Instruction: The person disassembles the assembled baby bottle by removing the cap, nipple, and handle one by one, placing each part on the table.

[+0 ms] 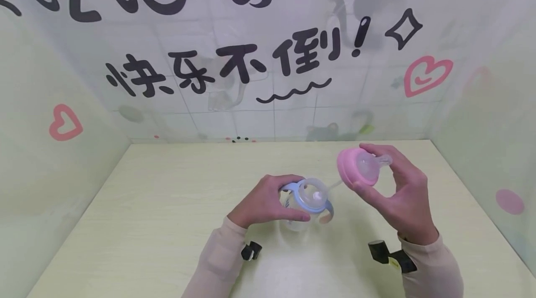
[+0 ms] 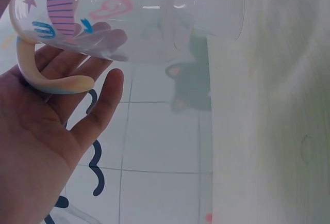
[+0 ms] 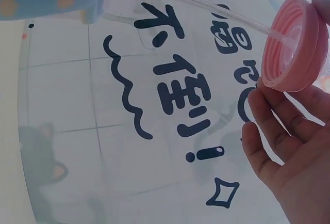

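My left hand (image 1: pixel 268 200) holds a clear baby bottle (image 1: pixel 293 219) around its body, thumb in front and fingers behind. The bottle tilts to the right, its mouth uncovered. A blue collar with two curved handles circles its neck; one handle (image 2: pixel 28 69) lies by the left palm. Printed pictures and a scale mark the bottle wall (image 2: pixel 134 22). My right hand (image 1: pixel 404 191) grips a pink screw ring (image 1: pixel 347 168) with a clear nipple (image 1: pixel 370 168), tipped sideways. From the ring's underside a thin clear straw (image 3: pixel 216 12) runs to the bottle's mouth, its white end inside.
A pale wood-grain table (image 1: pixel 167 205) lies below both hands. Behind it hangs a white printed backdrop (image 1: pixel 234 121) with black lettering, and light side panels (image 1: pixel 494 158) rise left and right. Black camera mounts (image 1: pixel 251 250) are fixed at both wrists.
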